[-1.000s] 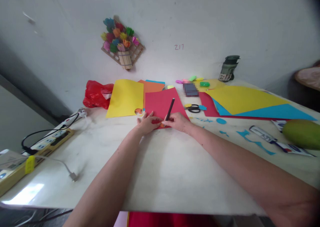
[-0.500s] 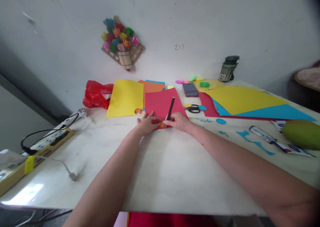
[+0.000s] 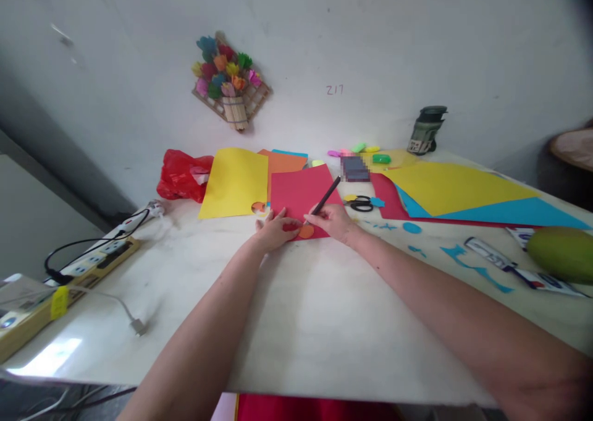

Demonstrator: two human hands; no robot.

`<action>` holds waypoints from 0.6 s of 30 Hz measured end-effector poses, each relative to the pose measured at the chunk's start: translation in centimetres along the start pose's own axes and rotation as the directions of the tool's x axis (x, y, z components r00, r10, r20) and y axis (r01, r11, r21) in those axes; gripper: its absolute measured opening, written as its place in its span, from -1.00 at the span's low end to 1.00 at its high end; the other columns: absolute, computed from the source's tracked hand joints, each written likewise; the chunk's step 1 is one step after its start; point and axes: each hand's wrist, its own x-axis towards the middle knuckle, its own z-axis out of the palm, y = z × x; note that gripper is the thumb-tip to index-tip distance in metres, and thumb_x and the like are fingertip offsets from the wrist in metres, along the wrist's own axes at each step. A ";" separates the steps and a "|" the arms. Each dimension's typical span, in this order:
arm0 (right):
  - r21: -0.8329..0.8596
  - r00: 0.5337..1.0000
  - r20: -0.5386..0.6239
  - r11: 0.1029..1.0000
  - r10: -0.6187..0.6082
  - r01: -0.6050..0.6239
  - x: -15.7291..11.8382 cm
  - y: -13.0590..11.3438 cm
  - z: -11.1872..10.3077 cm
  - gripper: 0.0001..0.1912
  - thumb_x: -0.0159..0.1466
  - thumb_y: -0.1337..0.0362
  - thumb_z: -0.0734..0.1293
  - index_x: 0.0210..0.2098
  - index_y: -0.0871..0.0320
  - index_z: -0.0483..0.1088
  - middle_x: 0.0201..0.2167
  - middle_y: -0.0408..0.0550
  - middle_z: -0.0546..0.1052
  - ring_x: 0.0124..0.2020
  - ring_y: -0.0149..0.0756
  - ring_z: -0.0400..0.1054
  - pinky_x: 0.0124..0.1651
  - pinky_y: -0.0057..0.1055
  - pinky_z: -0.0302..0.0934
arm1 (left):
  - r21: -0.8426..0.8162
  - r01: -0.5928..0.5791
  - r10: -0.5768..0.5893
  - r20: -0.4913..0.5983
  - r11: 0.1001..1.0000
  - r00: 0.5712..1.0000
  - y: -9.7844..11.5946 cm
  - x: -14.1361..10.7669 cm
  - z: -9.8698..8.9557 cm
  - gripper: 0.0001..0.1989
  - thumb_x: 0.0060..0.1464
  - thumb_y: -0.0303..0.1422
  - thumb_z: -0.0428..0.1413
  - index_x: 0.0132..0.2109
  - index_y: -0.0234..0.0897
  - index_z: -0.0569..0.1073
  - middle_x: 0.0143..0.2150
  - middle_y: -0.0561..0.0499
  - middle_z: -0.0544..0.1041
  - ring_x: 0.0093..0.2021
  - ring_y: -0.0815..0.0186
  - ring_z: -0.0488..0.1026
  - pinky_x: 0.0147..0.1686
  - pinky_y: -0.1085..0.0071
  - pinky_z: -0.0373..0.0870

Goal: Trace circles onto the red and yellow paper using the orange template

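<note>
A sheet of red paper [image 3: 299, 189] lies on the table, with a small orange paper disc [image 3: 306, 231] near its front edge. My right hand [image 3: 334, 221] grips a dark pencil-like stick [image 3: 327, 195], its lower end at the disc's upper edge and its top leaning right. Resting at the red sheet's lower left, my left hand [image 3: 275, 230] has its fingers spread, with a fingertip close to the disc's left side.
Yellow paper [image 3: 236, 183] and a red plastic bag [image 3: 183, 175] lie at left. Black-handled scissors [image 3: 361, 203], blue scraps [image 3: 412, 228], stacked coloured sheets [image 3: 463, 186], glue-like tubes [image 3: 488, 253] and a green fruit [image 3: 563, 254] lie right. A power strip [image 3: 99, 263] runs along the left edge.
The stick in my right hand has tipped from nearly upright to leaning right, and more of the orange disc shows. My left hand stays on the red paper.
</note>
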 end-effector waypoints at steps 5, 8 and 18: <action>-0.102 0.999 0.045 0.995 0.002 0.003 0.2 0.5 0.9 -0.66 0.03 0.07 0.21 -0.42 0.22 0.39 -0.51 -0.08 0.45 -0.45 -0.39 0.30 -0.42 -0.51 0.14 | -0.005 0.019 -0.019 -0.004 1.000 1.000 0.1 -0.1 0.0 -0.61 -0.07 0.01 -0.12 -0.06 0.17 0.25 0.20 0.25 -0.09 0.17 0.06 -0.26 -0.01 -0.08 -0.24; -0.158 0.999 0.038 0.987 -0.002 0.008 0.2 0.7 1.1 -0.65 0.04 0.05 0.20 -0.39 0.19 0.40 -0.48 -0.07 0.47 -0.43 -0.37 0.31 -0.41 -0.51 0.13 | 0.002 0.030 -0.030 0.043 1.000 0.999 0.3 -0.4 -0.8 -0.64 -0.02 -0.12 -0.14 -0.02 0.16 0.22 0.20 0.28 -0.10 0.18 0.11 -0.27 0.00 -0.07 -0.24; -0.264 1.000 0.009 0.964 0.026 -0.022 0.3 1.3 1.4 -0.63 0.01 -0.01 0.22 -0.37 0.13 0.43 -0.45 -0.05 0.49 -0.42 -0.34 0.32 -0.41 -0.48 0.13 | 0.038 -0.119 0.112 0.152 0.992 0.982 -0.1 -1.2 -2.5 -0.47 -0.14 0.02 -0.07 0.05 0.15 0.15 0.22 0.25 -0.18 0.18 0.10 -0.36 0.04 0.02 -0.29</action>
